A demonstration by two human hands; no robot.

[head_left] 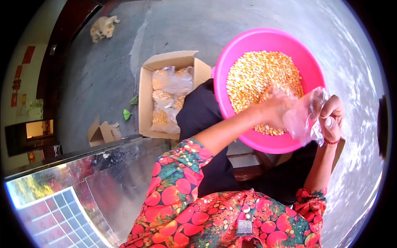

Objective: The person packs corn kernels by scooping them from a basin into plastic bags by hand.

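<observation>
A pink basin point(222, 78) holds many orange corn kernels point(258, 74). My left hand point(279, 109) is over the corn, near the basin's lower right part; its fingers are blurred and partly hidden, with blurred kernels just beside them. A clear plastic bag point(304, 115) hangs over the basin's right rim, next to my left hand. My right hand point(332, 118), with a red bracelet at the wrist, pinches the bag's right edge between thumb and fingers.
Left of the basin stands an open cardboard box point(145, 99) with several bags of corn point(161, 120). A smaller cardboard piece point(103, 132) and green leaves point(127, 114) lie farther left. A cat point(103, 28) lies on the floor at the upper left.
</observation>
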